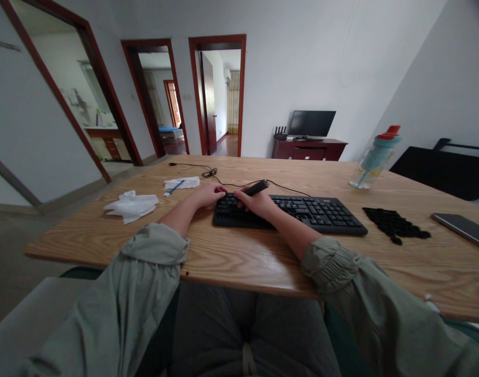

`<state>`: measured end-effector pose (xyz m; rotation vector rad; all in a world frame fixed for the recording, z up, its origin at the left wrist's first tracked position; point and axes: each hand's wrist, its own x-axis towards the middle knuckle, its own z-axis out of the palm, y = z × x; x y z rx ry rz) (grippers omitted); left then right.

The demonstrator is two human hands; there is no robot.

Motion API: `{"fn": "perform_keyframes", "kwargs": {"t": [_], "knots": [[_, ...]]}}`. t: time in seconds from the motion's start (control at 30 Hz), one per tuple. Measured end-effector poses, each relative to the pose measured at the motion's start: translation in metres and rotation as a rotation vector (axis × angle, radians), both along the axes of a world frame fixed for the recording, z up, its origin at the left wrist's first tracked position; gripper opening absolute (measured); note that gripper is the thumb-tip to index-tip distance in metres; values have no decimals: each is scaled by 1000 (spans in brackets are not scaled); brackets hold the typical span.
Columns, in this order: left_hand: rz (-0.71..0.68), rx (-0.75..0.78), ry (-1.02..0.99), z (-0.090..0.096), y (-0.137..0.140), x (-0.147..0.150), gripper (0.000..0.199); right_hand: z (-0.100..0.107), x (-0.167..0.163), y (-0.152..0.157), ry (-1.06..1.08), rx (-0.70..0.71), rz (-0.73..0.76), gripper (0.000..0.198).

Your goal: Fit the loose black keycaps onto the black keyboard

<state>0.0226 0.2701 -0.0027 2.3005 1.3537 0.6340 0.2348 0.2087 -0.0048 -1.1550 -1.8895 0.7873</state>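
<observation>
Fingers of the left hand (210, 195) curl at the upper-left corner of a keyboard (333, 213); whether they pinch anything cannot be told. Long, black and matt, the keyboard lies flat on a wood-grain table (231, 256), its rows of dark keys partly hidden by the hands, with pale-edged outlines near its lower middle. Over its left half, the right hand (258, 202) grips a thick black-handled tool (257, 187), handle slanting up to the right. Just beyond the keyboard's right end lie small black pieces (396, 224).
</observation>
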Motion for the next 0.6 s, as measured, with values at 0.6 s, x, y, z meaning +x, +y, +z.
{"fn": "perform_keyframes", "kwargs": {"t": [0.6], "knots": [[-64, 30, -10, 8, -5, -6, 37, 0, -2, -3, -76, 133, -114, 30]]}}
